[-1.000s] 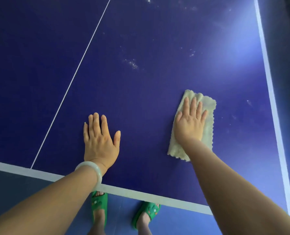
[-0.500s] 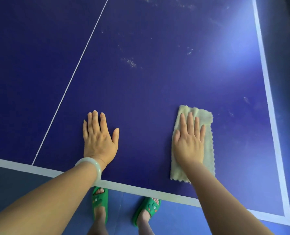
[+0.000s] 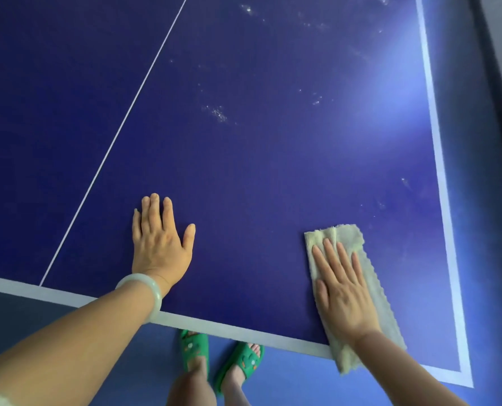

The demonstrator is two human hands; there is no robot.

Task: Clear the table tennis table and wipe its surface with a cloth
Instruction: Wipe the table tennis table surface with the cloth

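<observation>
The surface (image 3: 258,171) looks cleared and wiping partway: the right hand (image 3: 343,291), fingers straight, presses the cloth (image 3: 383,306) over the near edge by the right corner; the left hand (image 3: 159,247) lies flat, empty; smudges (image 3: 217,112) farther in remain.

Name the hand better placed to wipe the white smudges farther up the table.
Right hand: it presses the cloth flat; the left hand rests bare on the table.

Middle of cloth (image 3: 349,235) under right hand (image 3: 343,297); table (image 3: 273,171) far end off-frame
</observation>
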